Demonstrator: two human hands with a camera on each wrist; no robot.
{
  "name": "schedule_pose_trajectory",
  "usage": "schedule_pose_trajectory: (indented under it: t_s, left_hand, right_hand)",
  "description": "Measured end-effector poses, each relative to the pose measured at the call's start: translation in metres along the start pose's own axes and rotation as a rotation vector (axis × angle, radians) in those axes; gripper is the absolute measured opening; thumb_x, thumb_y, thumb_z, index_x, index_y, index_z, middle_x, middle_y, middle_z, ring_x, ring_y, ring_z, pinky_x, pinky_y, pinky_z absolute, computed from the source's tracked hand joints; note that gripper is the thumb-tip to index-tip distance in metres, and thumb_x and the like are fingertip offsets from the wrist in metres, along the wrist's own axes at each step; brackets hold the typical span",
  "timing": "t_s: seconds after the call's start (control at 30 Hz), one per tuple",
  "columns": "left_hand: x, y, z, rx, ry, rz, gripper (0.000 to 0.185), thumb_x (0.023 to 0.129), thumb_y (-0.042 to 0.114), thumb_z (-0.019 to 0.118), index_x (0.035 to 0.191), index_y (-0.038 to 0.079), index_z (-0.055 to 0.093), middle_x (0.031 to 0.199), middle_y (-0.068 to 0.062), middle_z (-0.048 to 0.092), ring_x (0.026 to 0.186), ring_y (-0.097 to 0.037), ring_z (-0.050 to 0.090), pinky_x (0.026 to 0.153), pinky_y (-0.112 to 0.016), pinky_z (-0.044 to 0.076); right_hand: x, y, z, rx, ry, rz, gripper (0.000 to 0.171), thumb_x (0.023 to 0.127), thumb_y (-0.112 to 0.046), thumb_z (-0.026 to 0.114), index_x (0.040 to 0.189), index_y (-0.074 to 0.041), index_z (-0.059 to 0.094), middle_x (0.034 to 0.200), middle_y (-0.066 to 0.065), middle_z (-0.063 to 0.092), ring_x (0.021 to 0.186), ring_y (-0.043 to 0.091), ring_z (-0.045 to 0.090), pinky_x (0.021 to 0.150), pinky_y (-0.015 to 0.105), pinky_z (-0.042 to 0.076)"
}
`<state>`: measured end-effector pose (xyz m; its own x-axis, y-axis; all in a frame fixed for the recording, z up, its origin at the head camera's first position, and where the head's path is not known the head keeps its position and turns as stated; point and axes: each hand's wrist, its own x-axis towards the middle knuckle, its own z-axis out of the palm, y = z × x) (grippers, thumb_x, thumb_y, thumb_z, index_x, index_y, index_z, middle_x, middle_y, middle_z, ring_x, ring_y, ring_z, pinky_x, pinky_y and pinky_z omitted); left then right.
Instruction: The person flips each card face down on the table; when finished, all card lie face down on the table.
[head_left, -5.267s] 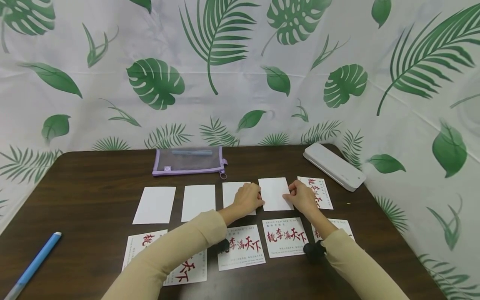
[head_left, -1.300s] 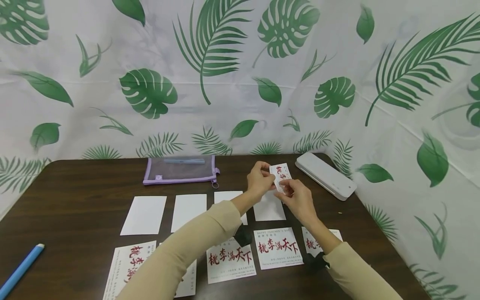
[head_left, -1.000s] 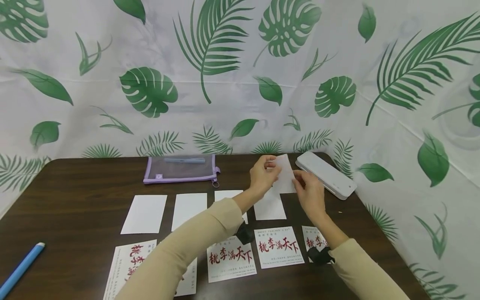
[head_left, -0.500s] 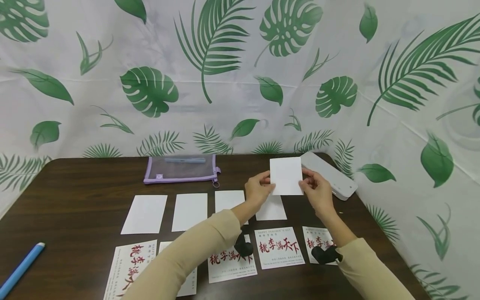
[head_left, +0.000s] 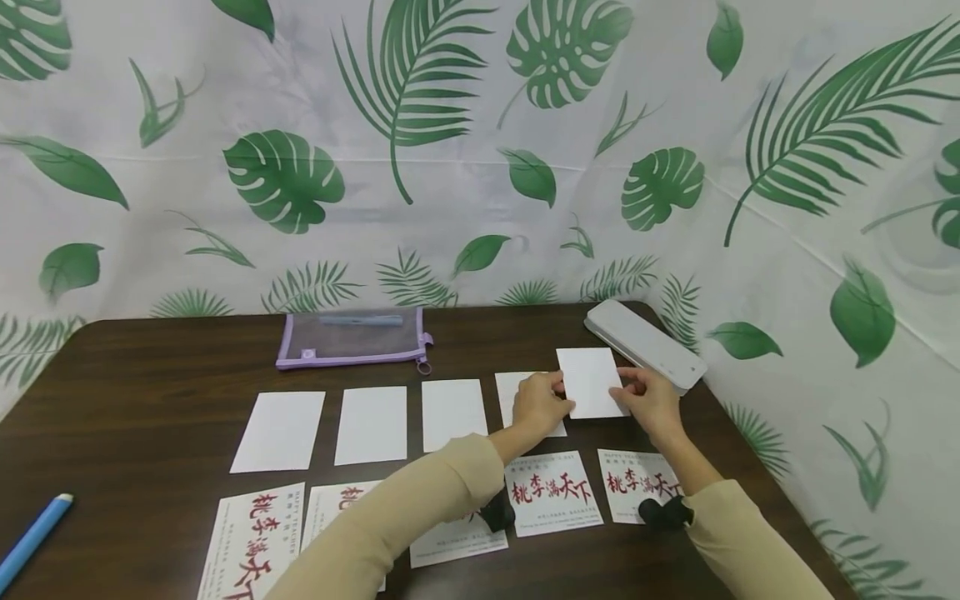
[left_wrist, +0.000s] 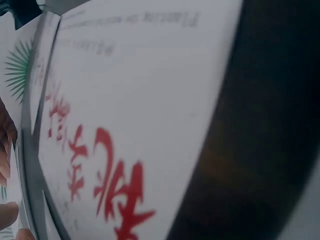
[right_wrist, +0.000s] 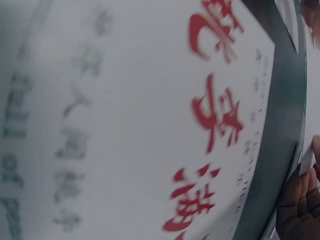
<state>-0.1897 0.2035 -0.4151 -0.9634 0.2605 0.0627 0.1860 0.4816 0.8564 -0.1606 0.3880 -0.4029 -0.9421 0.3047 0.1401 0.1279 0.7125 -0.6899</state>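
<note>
Both hands hold one white card (head_left: 591, 382), its blank face showing, at the right end of a row of blank-faced cards. My left hand (head_left: 542, 406) pinches its left edge, and my right hand (head_left: 652, 408) pinches the right edge. Whether the card touches the table is hard to tell. Partly behind the left hand lies another blank card (head_left: 513, 388). In the right wrist view, fingertips (right_wrist: 295, 200) grip a card edge at the far right. The left wrist view is mostly filled by a printed card (left_wrist: 135, 100) with red characters.
More blank-faced cards lie to the left, such as a card (head_left: 371, 425). Nearer is a row of red-lettered cards, including one (head_left: 553, 493) below the hands. A mesh pouch (head_left: 352, 340), a white case (head_left: 645, 343) and a blue pen (head_left: 33, 542) also lie on the table (head_left: 150, 358).
The card at the right was picked up and turned over from its red-printed face to its blank face. Over the last half second both hands lowered it toward the row's right end.
</note>
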Motion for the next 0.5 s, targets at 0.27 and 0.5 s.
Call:
schedule_pose_trajectory:
  t_s: [0.27, 0.5]
  left_hand:
    - [-0.003, -0.002, 0.013, 0.254, -0.047, 0.058, 0.017, 0.076, 0.019, 0.081, 0.085, 0.012, 0.069, 0.082, 0.002, 0.065, 0.076, -0.015, 0.059, 0.057, -0.024, 0.041]
    - [0.000, 0.000, 0.017, 0.331, -0.086, 0.067, 0.034, 0.076, 0.021, 0.083, 0.065, 0.014, 0.051, 0.072, 0.001, 0.055, 0.067, -0.012, 0.047, 0.052, -0.022, 0.033]
  right_hand:
    - [0.000, 0.021, 0.000, -0.099, -0.064, 0.053, 0.036, 0.084, -0.007, 0.072, 0.117, 0.005, 0.064, 0.074, 0.007, 0.060, 0.063, 0.011, 0.046, 0.051, 0.022, 0.036]
    - [0.002, 0.026, -0.001, -0.172, -0.071, 0.016, 0.035, 0.083, -0.007, 0.073, 0.115, 0.005, 0.064, 0.073, 0.011, 0.063, 0.060, 0.013, 0.047, 0.055, 0.026, 0.037]
